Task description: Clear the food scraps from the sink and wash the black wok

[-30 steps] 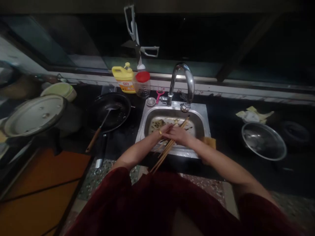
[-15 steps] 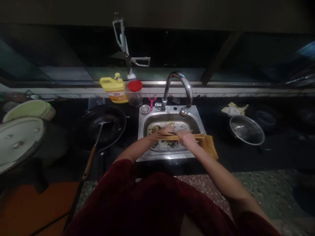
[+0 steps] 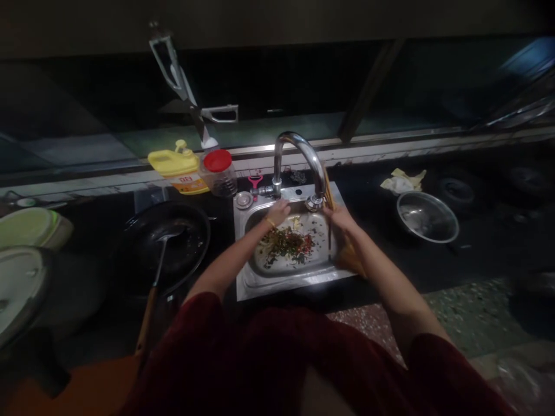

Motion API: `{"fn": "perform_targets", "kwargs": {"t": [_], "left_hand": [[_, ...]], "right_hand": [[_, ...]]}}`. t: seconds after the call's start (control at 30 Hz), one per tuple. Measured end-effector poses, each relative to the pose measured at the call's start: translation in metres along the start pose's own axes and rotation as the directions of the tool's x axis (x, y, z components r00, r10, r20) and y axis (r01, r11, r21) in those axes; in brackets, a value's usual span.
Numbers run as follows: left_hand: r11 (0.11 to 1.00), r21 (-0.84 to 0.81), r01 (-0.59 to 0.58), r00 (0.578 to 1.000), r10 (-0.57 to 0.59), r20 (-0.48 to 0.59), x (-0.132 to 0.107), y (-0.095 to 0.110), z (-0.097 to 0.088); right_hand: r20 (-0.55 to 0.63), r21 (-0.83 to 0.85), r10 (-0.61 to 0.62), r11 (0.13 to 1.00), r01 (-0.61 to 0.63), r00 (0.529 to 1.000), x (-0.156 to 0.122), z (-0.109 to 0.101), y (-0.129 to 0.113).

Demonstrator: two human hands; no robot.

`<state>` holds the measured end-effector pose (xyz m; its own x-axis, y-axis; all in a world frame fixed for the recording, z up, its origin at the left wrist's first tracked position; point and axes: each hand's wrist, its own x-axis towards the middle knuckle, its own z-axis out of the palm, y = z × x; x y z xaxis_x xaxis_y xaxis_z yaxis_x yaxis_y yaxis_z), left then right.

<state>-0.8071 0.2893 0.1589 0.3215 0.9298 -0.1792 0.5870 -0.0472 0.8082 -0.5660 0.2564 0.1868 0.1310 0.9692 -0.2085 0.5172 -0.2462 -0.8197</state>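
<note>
In my right hand [image 3: 340,219] is a bundle of chopsticks [image 3: 328,193], now tilted nearly upright beside the tap's spout. My left hand [image 3: 281,212] reaches over the back left of the sink [image 3: 295,285], just below the base of the tap [image 3: 299,141]. Its fingers look loosely stretched, with nothing visible in them, though they are slightly blurred. Chopped food scraps [image 3: 290,242], green with bits of red, lie across the basin floor. A yellowish-brown cloth or pad [image 3: 352,260] rests on the sink's right rim, partly behind my right forearm.
Left of the sink stands a black wok [image 3: 139,248] with a spatula [image 3: 151,306] in it. A yellow detergent jug [image 3: 177,170] and a red-lidded jar [image 3: 218,170] stand behind. At the right are a metal bowl [image 3: 427,216] and a crumpled cloth [image 3: 403,181].
The chopsticks have swung from level across the sink to nearly upright at its right. My left hand has left them and moved back towards the tap. The view has shifted right.
</note>
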Motion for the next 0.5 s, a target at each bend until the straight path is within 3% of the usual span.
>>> {"fn": "perform_targets", "kwargs": {"t": [0.1, 0.2, 0.27, 0.37, 0.43, 0.5], "left_hand": [[0.941, -0.337, 0.016, 0.999, -0.004, 0.035, -0.006, 0.025, 0.051], [0.813, -0.579, 0.057, 0.991, -0.116, -0.064, -0.012, 0.033, 0.081], [0.792, -0.601, 0.111, 0.975, -0.205, -0.09, -0.018, 0.029, 0.085], [0.823, -0.504, 0.262, 0.962, -0.261, 0.076, -0.031, 0.016, 0.073], [0.809, -0.468, 0.356, 0.935, -0.305, 0.183, -0.041, 0.008, 0.061], [0.684, -0.581, 0.44, 0.895, -0.387, 0.221, -0.049, 0.006, 0.053]], "right_hand": [[-0.024, 0.358, 0.11, 0.929, -0.095, 0.994, 0.0, 0.031, -0.018], [-0.058, 0.632, 0.208, 0.765, -0.126, 0.976, -0.007, 0.061, -0.037], [-0.04, 0.789, 0.289, 0.597, -0.148, 0.956, -0.009, 0.071, -0.045], [0.01, 0.917, 0.36, 0.368, -0.152, 0.933, -0.004, 0.07, -0.047], [0.013, 0.949, 0.379, 0.288, -0.131, 0.925, 0.003, 0.063, -0.044], [0.012, 0.964, 0.378, 0.242, -0.111, 0.926, 0.009, 0.057, -0.042]]}}
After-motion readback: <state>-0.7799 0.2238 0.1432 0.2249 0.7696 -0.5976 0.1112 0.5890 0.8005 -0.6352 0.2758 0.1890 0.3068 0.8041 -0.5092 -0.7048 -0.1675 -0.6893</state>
